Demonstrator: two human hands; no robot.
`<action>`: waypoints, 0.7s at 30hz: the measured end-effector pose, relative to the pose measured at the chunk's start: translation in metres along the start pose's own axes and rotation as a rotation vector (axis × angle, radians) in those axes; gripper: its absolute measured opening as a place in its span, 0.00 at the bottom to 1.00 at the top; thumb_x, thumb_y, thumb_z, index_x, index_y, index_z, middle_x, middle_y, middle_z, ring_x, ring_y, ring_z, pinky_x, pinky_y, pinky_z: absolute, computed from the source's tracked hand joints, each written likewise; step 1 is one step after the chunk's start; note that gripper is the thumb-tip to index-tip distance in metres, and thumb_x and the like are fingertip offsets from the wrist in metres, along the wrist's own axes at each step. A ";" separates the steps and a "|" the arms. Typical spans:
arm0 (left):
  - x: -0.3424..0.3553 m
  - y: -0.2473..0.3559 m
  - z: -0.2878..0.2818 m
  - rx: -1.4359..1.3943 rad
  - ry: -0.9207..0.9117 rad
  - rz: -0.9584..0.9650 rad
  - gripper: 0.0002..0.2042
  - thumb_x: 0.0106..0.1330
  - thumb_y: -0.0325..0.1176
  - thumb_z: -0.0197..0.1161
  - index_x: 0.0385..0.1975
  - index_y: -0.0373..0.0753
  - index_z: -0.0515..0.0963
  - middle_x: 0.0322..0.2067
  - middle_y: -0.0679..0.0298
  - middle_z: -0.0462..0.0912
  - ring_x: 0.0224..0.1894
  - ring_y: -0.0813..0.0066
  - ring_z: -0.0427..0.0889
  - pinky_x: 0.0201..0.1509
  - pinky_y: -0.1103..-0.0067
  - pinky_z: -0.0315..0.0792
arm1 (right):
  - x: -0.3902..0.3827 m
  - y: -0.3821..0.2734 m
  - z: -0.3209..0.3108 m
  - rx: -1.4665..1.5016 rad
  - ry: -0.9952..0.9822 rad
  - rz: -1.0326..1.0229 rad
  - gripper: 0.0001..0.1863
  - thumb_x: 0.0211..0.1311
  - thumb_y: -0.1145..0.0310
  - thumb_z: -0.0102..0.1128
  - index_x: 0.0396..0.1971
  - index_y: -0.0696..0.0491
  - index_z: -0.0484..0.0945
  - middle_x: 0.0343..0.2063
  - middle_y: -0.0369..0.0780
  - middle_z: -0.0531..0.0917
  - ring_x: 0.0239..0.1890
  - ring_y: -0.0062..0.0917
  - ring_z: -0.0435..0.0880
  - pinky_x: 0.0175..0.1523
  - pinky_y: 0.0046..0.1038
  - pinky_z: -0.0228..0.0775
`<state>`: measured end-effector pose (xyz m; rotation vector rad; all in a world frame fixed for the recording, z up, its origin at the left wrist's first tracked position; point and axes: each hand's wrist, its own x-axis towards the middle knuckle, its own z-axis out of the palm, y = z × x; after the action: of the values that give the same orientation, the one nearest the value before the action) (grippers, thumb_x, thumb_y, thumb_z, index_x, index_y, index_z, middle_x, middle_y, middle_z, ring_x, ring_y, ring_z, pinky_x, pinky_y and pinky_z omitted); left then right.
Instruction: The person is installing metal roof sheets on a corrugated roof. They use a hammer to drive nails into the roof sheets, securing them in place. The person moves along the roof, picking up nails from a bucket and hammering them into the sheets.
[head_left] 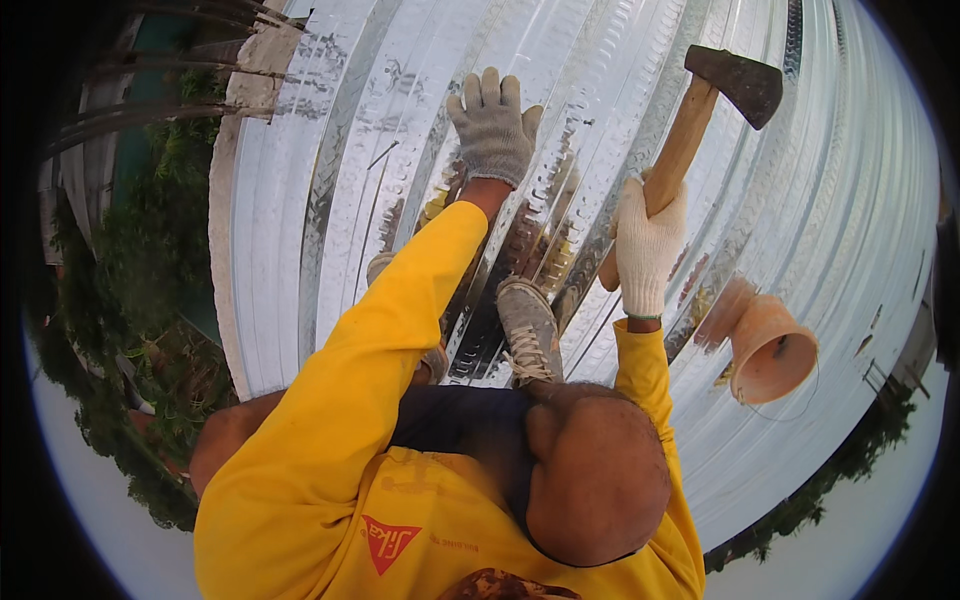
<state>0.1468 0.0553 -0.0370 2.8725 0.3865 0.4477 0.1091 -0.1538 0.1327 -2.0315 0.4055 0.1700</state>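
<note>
Gripped by its wooden handle, a hatchet (735,80) with a dark metal head is held up in my gloved right hand (650,240). Its head is at the far end of the handle, over the ribbed silver metal sheeting (420,70). My left hand (495,130), in a grey work glove, is stretched out over the sheeting with its fingers apart. Whether its palm presses on the metal cannot be told. A thin dark nail-like piece (382,155) lies to the left of that hand.
An orange bucket (760,350) with a thin wire handle is on the sheeting at the right. My shoe (528,325) stands between my arms. A pale concrete edge (225,220) borders the sheeting at left, with protruding rods (180,110) and greenery (150,250) beyond.
</note>
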 end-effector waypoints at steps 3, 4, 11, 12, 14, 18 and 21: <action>-0.004 -0.006 0.001 -0.007 0.047 0.002 0.32 0.73 0.55 0.80 0.69 0.45 0.79 0.74 0.55 0.74 0.79 0.45 0.69 0.80 0.40 0.60 | -0.004 -0.075 -0.009 0.357 0.168 -0.218 0.21 0.80 0.69 0.74 0.66 0.57 0.79 0.37 0.42 0.88 0.21 0.14 0.80 0.25 0.24 0.69; -0.004 -0.005 -0.001 -0.026 0.068 0.009 0.32 0.72 0.54 0.81 0.69 0.45 0.80 0.74 0.55 0.75 0.79 0.45 0.70 0.79 0.41 0.62 | -0.005 -0.061 -0.001 0.425 0.168 -0.252 0.20 0.81 0.69 0.74 0.65 0.58 0.79 0.36 0.43 0.88 0.25 0.18 0.84 0.29 0.28 0.74; 0.004 0.007 -0.002 0.002 0.028 0.012 0.32 0.75 0.56 0.79 0.70 0.45 0.77 0.75 0.55 0.73 0.81 0.44 0.68 0.81 0.39 0.58 | 0.005 0.088 0.036 -0.216 -0.139 0.124 0.21 0.80 0.62 0.69 0.62 0.60 0.84 0.46 0.53 0.94 0.49 0.43 0.95 0.61 0.45 0.85; -0.005 0.005 -0.005 -0.002 0.030 0.008 0.32 0.74 0.54 0.79 0.71 0.45 0.78 0.75 0.54 0.73 0.80 0.44 0.68 0.80 0.40 0.59 | -0.005 0.067 0.026 -0.168 -0.145 0.159 0.21 0.80 0.62 0.69 0.63 0.60 0.84 0.47 0.53 0.94 0.49 0.43 0.95 0.61 0.45 0.85; -0.001 0.001 -0.004 -0.025 0.047 0.017 0.32 0.74 0.53 0.79 0.71 0.44 0.79 0.75 0.53 0.74 0.79 0.43 0.69 0.79 0.42 0.61 | -0.004 0.009 0.009 -0.114 -0.003 -0.062 0.21 0.80 0.62 0.70 0.64 0.59 0.83 0.44 0.49 0.93 0.47 0.37 0.95 0.58 0.42 0.85; -0.001 -0.001 -0.003 -0.036 0.057 0.010 0.32 0.74 0.53 0.79 0.71 0.44 0.79 0.74 0.53 0.74 0.79 0.43 0.69 0.79 0.40 0.61 | -0.008 -0.021 0.007 0.229 0.144 -0.180 0.13 0.80 0.73 0.72 0.57 0.60 0.83 0.40 0.40 0.90 0.45 0.29 0.91 0.56 0.37 0.84; 0.002 0.008 -0.006 -0.044 0.054 0.013 0.31 0.73 0.53 0.79 0.70 0.44 0.79 0.74 0.53 0.74 0.79 0.43 0.69 0.79 0.39 0.62 | -0.013 0.094 0.030 -0.178 0.035 -0.103 0.15 0.81 0.67 0.69 0.57 0.61 0.85 0.42 0.49 0.91 0.47 0.39 0.94 0.60 0.40 0.85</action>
<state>0.1490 0.0490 -0.0292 2.8271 0.3621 0.5298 0.0653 -0.1653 0.0436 -2.2276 0.3163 0.1106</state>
